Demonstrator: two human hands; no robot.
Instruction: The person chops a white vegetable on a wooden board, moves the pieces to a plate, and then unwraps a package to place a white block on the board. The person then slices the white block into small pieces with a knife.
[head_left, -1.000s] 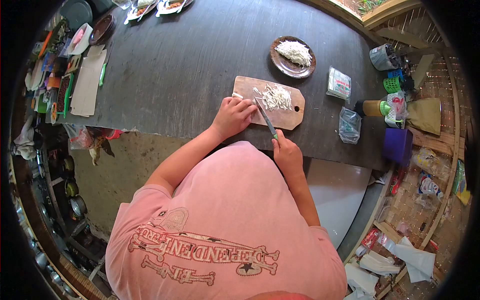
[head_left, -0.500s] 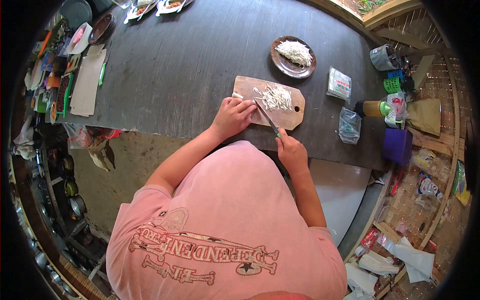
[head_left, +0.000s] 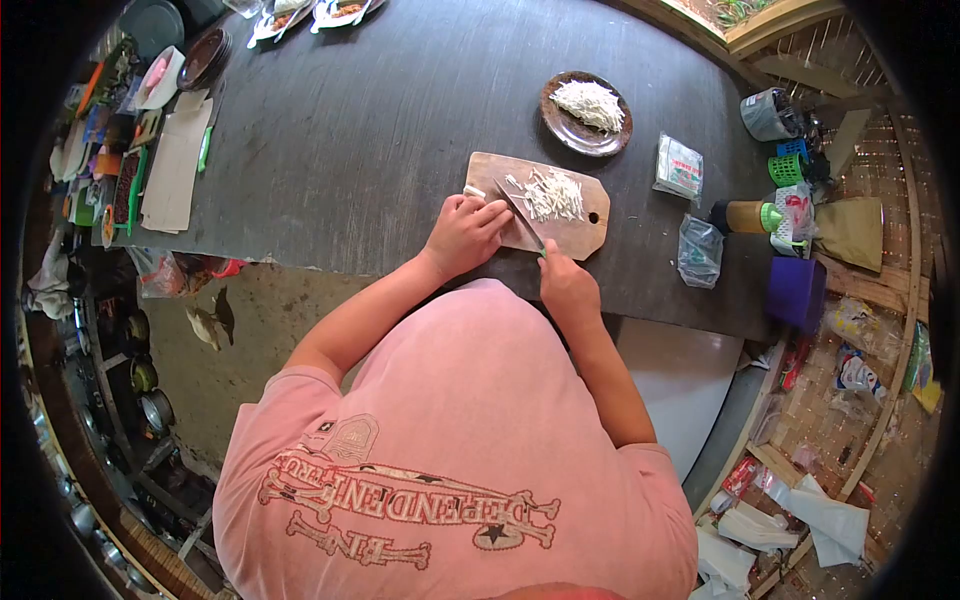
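Observation:
On a wooden chopping board (head_left: 577, 237) lies a loose heap of thin white strips (head_left: 553, 195). My left hand (head_left: 466, 234) is closed at the board's left end, its fingers curled over a piece of white food (head_left: 475, 191) whose tip sticks out beyond them. My right hand (head_left: 570, 287) grips a knife (head_left: 519, 214) by its green handle. The blade runs up and left across the board, right beside my left fingertips and left of the strips. Beyond the board, a brown plate (head_left: 590, 143) bears a bigger pile of white strips (head_left: 590, 105).
Right of the board are a wrapped packet (head_left: 679, 168), a clear plastic bag (head_left: 699, 252) and a green-capped bottle (head_left: 745, 217). A purple box (head_left: 796, 292) sits at the right edge. Cardboard (head_left: 175, 170) and a green-handled knife (head_left: 205, 149) lie far left.
My right hand has shifted up and left, taking the knife with it, so its tip reaches further over the board. My left hand stays almost still. A small animal on the floor has moved right.

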